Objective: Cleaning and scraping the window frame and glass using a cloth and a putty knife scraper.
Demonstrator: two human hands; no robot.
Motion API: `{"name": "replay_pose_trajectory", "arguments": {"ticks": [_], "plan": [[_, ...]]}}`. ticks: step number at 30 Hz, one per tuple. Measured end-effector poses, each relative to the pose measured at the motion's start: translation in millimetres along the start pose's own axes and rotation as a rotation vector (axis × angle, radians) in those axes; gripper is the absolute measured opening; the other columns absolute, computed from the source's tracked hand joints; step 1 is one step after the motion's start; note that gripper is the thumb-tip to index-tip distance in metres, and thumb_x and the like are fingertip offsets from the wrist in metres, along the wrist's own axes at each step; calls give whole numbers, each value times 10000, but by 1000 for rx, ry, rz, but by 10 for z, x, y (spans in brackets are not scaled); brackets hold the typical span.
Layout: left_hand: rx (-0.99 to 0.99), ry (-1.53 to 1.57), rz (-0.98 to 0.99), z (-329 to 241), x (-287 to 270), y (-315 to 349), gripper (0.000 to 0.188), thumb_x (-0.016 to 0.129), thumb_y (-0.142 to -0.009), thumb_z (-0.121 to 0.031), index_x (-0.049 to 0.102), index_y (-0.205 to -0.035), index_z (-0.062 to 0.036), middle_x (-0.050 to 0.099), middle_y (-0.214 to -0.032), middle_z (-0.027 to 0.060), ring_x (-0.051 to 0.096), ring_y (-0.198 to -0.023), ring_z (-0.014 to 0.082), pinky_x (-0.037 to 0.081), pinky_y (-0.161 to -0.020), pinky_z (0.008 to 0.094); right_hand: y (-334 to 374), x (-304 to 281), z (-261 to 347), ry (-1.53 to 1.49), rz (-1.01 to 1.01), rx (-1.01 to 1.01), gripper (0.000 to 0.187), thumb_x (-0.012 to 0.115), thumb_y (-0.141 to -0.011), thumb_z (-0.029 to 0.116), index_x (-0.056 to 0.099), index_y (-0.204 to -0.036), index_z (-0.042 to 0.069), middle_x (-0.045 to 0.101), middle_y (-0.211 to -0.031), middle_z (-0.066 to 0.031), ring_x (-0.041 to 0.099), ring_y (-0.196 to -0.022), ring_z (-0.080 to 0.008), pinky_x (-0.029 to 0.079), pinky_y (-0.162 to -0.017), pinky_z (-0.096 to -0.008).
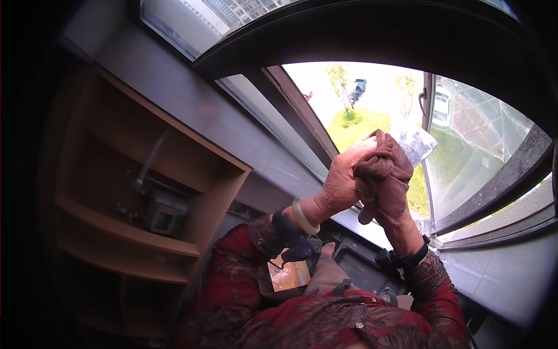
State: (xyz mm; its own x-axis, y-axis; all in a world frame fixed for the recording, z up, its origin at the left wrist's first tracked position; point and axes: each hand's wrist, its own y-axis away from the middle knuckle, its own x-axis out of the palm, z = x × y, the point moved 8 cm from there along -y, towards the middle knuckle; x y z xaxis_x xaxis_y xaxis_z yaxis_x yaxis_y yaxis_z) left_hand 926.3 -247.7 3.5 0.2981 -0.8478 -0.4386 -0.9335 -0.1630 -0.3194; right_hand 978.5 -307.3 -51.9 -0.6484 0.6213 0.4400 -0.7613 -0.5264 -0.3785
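Both my hands are raised together in front of an open window. My left hand [344, 177], with a pale bangle on its wrist, is closed on a bunched brown cloth [383, 157]. Right beside it, my right hand [394, 203] is closed under the cloth, its fingers partly covered. A flat, wide scraper blade [419, 144], greyish and smeared, juts out past the cloth to the upper right. The scraper's handle is hidden by the cloth and my right hand. The cloth lies against the blade's lower end.
A dark window frame [302, 113] surrounds the opening, with a glass sash [474, 128] swung out at right. Below lies a pale sill [494, 273]. Wooden shelving [224, 215] with a metal box [167, 212] stands at left. My bare foot [328, 249] shows beneath, near a black tray-like surface [363, 264].
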Motion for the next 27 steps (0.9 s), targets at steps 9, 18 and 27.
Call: {"name": "replay_pose_trajectory", "arguments": {"ticks": [9,18,27], "plan": [[-108,-420,-330,181,-1592,350,495,661,-814,-95,466,-1257,5,533,-1202,124,492,-1131,186,423,-917,324,-1065,494,-599,-772,69,300,287,657,-830,194,557,-1062,59,581,-984,-66,589,-854,-161,521,-712,-285],[113,-272,-682,-107,-1862,-206,691,589,-873,-332,297,-1327,98,349,-1336,217,345,-1248,258,315,-1015,327,-2284,899,-1164,41,169,-19,277,539,-876,241,570,-1085,62,618,-1014,-62,579,-865,-168,482,-753,-289],[352,-608,-615,-47,-1790,-355,964,603,-828,-457,15,-1397,52,102,-1420,268,109,-1346,348,117,-1090,462,-1448,435,-2010,451,277,140,295,564,-863,263,558,-1100,86,602,-1058,-56,569,-926,-164,479,-769,-279]]}}
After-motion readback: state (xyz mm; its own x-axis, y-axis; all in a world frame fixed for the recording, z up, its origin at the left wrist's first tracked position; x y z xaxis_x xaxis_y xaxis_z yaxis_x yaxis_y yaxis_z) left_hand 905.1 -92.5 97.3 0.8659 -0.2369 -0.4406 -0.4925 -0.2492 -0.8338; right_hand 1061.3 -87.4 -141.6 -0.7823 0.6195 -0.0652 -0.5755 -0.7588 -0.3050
